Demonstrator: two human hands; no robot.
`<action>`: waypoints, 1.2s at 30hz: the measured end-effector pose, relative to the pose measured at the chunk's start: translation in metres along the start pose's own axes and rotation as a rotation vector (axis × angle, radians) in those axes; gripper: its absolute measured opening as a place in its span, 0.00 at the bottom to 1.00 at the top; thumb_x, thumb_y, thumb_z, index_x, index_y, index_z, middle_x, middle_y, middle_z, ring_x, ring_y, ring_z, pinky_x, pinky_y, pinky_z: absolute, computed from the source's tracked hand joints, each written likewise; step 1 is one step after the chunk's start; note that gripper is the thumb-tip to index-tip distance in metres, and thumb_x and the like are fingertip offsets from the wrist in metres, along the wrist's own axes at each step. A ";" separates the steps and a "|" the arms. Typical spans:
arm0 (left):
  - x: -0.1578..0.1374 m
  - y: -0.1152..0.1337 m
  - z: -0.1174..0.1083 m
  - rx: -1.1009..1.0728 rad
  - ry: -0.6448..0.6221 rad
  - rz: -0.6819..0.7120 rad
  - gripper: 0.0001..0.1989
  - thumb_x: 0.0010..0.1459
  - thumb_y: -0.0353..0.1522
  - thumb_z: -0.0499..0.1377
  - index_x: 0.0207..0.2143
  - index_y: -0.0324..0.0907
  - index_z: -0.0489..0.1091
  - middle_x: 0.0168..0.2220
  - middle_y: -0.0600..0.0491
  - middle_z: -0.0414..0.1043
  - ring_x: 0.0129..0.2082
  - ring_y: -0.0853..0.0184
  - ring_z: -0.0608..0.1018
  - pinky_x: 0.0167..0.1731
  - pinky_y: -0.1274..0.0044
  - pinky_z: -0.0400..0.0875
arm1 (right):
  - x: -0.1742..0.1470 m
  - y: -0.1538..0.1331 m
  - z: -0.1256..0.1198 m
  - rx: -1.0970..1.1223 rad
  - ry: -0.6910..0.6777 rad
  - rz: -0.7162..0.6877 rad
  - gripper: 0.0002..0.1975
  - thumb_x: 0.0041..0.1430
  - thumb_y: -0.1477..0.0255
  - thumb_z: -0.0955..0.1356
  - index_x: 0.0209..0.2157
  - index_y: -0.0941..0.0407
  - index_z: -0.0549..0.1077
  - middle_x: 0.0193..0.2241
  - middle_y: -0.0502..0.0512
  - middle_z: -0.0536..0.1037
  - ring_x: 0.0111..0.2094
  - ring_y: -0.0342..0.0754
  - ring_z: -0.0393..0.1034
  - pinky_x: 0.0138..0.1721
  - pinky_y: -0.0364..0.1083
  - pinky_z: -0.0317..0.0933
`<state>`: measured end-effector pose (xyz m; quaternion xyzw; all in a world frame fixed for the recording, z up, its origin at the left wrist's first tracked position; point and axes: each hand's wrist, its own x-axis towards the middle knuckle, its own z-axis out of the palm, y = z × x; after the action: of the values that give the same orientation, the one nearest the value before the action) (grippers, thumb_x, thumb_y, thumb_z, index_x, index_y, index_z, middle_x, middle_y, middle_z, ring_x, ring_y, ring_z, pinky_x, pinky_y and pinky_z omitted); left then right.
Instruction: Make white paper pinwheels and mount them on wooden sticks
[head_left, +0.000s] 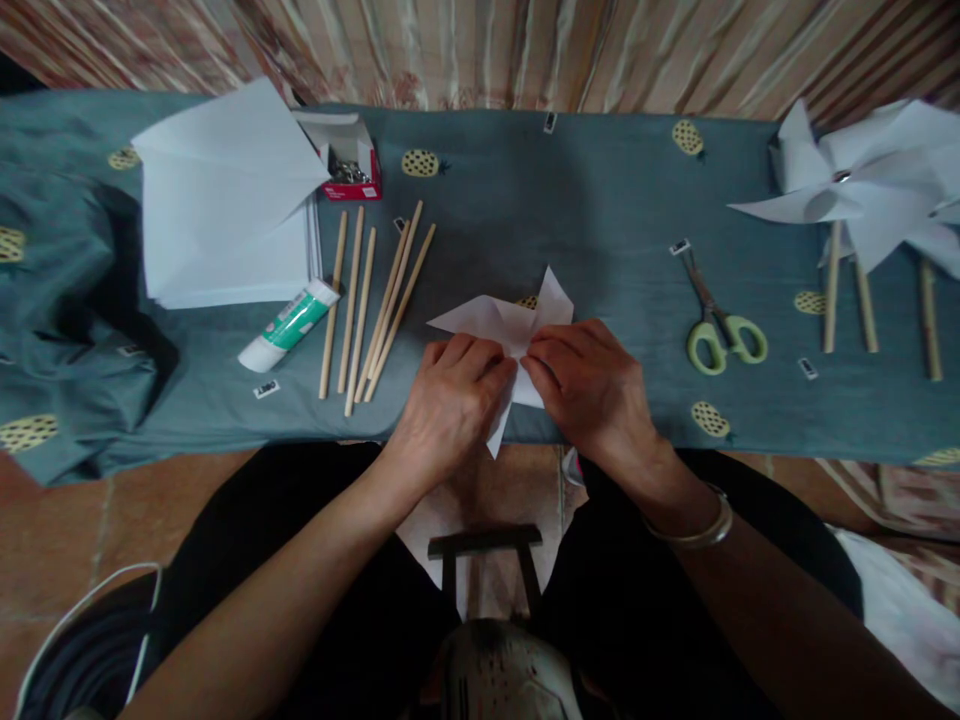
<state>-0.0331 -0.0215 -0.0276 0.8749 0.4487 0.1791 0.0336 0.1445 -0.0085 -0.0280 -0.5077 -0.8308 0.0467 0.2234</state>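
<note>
A white paper pinwheel [487, 315] with pointed blades lies at the front middle of the cloth-covered table. My left hand [457, 400] pinches it near the centre from the left, fingers curled. From the right, my right hand [585, 385] grips the same paper close to the middle, its fingertips almost touching the left ones. The fingers hide the pinwheel's centre, so I cannot see whether anything small is held there. Several wooden sticks [371, 305] lie just left of my left hand. Green-handled scissors [720, 325] rest to the right of my right hand.
A stack of white paper [225, 200] is at the back left, beside a red-and-white box [349, 160] of small metal pieces. A green-and-white glue tube [289, 325] lies in front. Several finished paper pinwheels [862, 175] on sticks lie at the far right.
</note>
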 end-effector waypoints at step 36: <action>-0.001 0.003 -0.001 0.017 -0.010 -0.018 0.12 0.68 0.32 0.51 0.44 0.41 0.75 0.42 0.47 0.75 0.42 0.58 0.72 0.38 0.68 0.63 | -0.001 0.015 -0.018 0.182 0.129 0.094 0.07 0.64 0.73 0.67 0.34 0.55 0.78 0.41 0.58 0.82 0.44 0.53 0.74 0.50 0.54 0.67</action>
<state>-0.0311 -0.0240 -0.0261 0.8719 0.4580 0.1703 0.0299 0.1645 -0.0043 -0.0170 -0.5255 -0.7823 0.0998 0.3191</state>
